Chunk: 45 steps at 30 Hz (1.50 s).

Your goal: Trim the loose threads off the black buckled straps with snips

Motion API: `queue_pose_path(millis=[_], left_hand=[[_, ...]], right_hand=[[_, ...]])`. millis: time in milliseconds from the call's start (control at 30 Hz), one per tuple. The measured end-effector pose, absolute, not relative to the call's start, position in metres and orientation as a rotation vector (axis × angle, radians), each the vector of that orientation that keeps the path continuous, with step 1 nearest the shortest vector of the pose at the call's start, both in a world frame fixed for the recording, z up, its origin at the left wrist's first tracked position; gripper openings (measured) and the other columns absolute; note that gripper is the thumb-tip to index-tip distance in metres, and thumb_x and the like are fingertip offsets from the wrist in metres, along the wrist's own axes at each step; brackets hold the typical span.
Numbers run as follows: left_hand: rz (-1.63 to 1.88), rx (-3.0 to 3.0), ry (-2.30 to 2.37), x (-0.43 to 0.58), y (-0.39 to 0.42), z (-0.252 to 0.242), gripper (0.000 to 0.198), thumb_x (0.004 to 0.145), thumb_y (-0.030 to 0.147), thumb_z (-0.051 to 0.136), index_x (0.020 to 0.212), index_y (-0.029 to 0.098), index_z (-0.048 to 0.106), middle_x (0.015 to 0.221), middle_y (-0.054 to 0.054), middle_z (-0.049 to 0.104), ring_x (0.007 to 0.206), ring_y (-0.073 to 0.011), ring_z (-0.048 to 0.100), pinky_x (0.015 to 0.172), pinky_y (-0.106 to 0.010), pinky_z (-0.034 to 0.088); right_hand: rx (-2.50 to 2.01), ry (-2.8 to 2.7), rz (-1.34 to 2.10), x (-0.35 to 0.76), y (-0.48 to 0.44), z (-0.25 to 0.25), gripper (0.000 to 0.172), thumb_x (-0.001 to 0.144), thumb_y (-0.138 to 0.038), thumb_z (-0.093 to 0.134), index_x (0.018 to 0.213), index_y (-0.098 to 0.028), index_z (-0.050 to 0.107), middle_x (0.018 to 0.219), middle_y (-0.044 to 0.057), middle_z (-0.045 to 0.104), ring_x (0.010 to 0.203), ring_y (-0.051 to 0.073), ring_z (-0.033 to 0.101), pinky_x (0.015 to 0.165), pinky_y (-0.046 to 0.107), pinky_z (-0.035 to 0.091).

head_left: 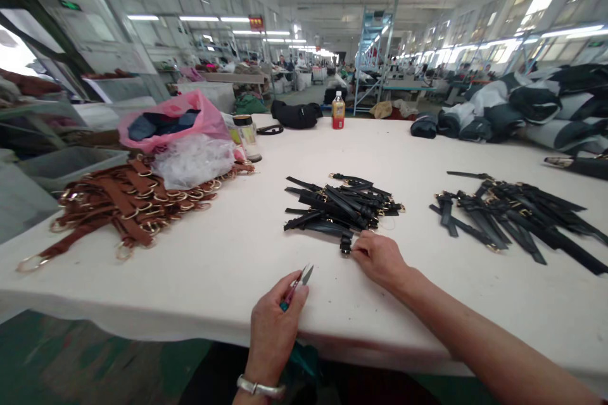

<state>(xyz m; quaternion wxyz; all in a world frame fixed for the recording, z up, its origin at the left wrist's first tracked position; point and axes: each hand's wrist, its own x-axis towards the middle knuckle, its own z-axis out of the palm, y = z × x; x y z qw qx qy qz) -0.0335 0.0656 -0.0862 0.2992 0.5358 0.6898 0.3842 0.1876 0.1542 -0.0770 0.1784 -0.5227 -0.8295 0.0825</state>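
Note:
My left hand point(278, 313) is closed around a pair of thread snips point(297, 288), their pointed blades apart and aimed away from me. A bracelet circles that wrist. My right hand point(380, 257) pinches at a short black strap with a buckle point(346, 245), at the near edge of a pile of black buckled straps point(337, 205) in the table's middle. My fingers partly hide where they grip it. Farther right lies a second pile of black straps point(513, 212), with gold-coloured buckles showing.
Brown straps with metal rings point(118, 199) are heaped at the left of the white-covered table point(228, 253). Behind them stand a pink bag point(204, 114), clear plastic point(194, 161) and a jar point(247, 136). A drink bottle point(338, 112) is at the back; dark rolls point(503, 114) lie right.

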Motion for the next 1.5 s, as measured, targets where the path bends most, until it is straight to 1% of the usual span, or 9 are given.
queue_pose_path(millis=[133,333,467,667,767,867,1067,1300,1500], left_hand=[[1.009,1.436,1.815,-0.033,0.064,-0.085,0.041,0.078,0.045,0.055,0.107,0.019,0.066,0.101,-0.005,0.071,0.094,-0.0235,0.062,0.089,-0.038,0.046],[0.998,1.441,1.778,-0.028,0.053,-0.082,0.04,0.078,0.044,0.054,0.108,0.019,0.065,0.107,-0.006,0.07,0.1,-0.0234,0.061,0.095,-0.038,0.044],[0.979,1.451,1.792,-0.026,0.038,-0.08,0.039,0.078,0.044,0.055,0.107,0.02,0.066,0.106,-0.005,0.071,0.099,-0.024,0.063,0.093,-0.038,0.047],[0.854,1.692,1.795,-0.025,0.014,-0.074,0.03,0.081,0.037,0.053,0.106,0.028,0.066,0.101,0.0,0.072,0.091,-0.0194,0.066,0.081,-0.029,0.052],[0.719,1.871,1.779,-0.021,0.008,-0.07,0.027,0.084,0.031,0.05,0.106,0.03,0.064,0.093,0.001,0.073,0.081,-0.0167,0.067,0.07,-0.025,0.052],[0.647,1.994,1.798,-0.016,0.008,-0.065,0.025,0.086,0.027,0.047,0.105,0.03,0.064,0.087,0.001,0.072,0.077,-0.0151,0.067,0.065,-0.023,0.05],[0.425,2.218,1.956,-0.01,0.009,-0.061,0.029,0.089,0.025,0.041,0.112,0.029,0.06,0.083,0.001,0.07,0.067,-0.0154,0.067,0.055,-0.025,0.045],[0.282,2.353,1.993,-0.005,0.007,-0.058,0.032,0.09,0.024,0.039,0.115,0.028,0.057,0.083,0.0,0.069,0.064,-0.0173,0.067,0.05,-0.027,0.042],[0.179,2.436,1.962,0.001,0.005,-0.056,0.04,0.081,0.009,0.04,0.116,0.023,0.057,0.08,-0.001,0.067,0.065,-0.02,0.067,0.05,-0.03,0.046]], right_hand=[[-1.273,-2.456,0.337,0.187,0.123,-0.068,0.016,0.082,-0.014,0.053,0.072,-0.021,0.065,0.076,0.0,0.061,0.071,0.013,0.055,0.061,0.023,0.037],[-0.818,-2.539,0.469,0.183,0.092,-0.058,0.014,0.081,-0.014,0.055,0.072,-0.02,0.062,0.106,0.005,0.063,0.095,0.02,0.053,0.081,0.033,0.044],[-0.631,-2.515,0.702,0.177,0.101,-0.06,0.013,0.084,-0.013,0.052,0.078,-0.019,0.061,0.099,0.005,0.066,0.093,0.017,0.056,0.086,0.031,0.045],[-0.709,-2.311,0.968,0.171,0.116,-0.071,0.014,0.083,-0.015,0.054,0.075,-0.019,0.064,0.085,0.003,0.069,0.08,0.014,0.061,0.076,0.026,0.048],[-0.778,-2.311,0.928,0.171,0.114,-0.074,0.012,0.081,-0.015,0.057,0.075,-0.019,0.066,0.086,0.002,0.071,0.081,0.014,0.062,0.077,0.027,0.048],[-0.813,-2.31,0.896,0.172,0.109,-0.074,0.011,0.08,-0.016,0.058,0.077,-0.02,0.067,0.087,0.002,0.071,0.082,0.015,0.063,0.078,0.028,0.048],[-0.736,-2.328,0.859,0.172,0.107,-0.07,0.009,0.082,-0.019,0.059,0.078,-0.021,0.067,0.091,0.003,0.071,0.084,0.015,0.064,0.078,0.028,0.049],[-0.653,-2.38,0.787,0.169,0.102,-0.065,0.01,0.084,-0.017,0.055,0.082,-0.02,0.064,0.095,0.005,0.069,0.084,0.015,0.064,0.076,0.026,0.049],[-0.706,-2.451,0.699,0.17,0.096,-0.068,0.012,0.086,-0.017,0.05,0.08,-0.02,0.06,0.094,0.004,0.068,0.087,0.017,0.063,0.08,0.028,0.048]])
